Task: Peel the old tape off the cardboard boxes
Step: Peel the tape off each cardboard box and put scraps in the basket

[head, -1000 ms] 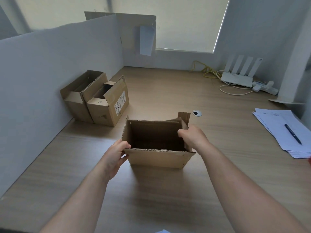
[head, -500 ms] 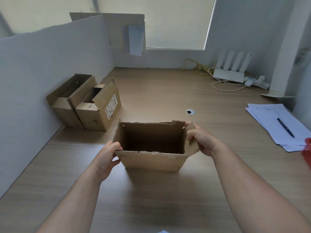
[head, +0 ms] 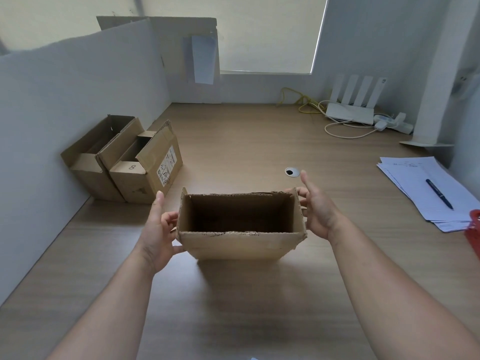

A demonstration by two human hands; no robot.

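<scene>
An open brown cardboard box (head: pixel 233 245) sits in the middle of the wooden desk (head: pixel 246 141), its dark inside facing me. My left hand (head: pixel 158 229) grips its left side with curled fingers and the thumb raised. My right hand (head: pixel 315 211) lies flat against the right side, fingers fairly straight and the index finger pointing up. The box's top edges are ragged. I cannot make out any tape on it from here.
Two more open cardboard boxes (head: pixel 124 162) stand side by side against the grey partition at the left. At the back right is a white router (head: pixel 350 113) with cables. A paper stack with a pen (head: pixel 426 188) and a red object (head: pixel 474 229) are at the right edge.
My right hand let go of the right flap and now lies along the box's right side. My left hand slid up the left side. The box has turned square to me.
</scene>
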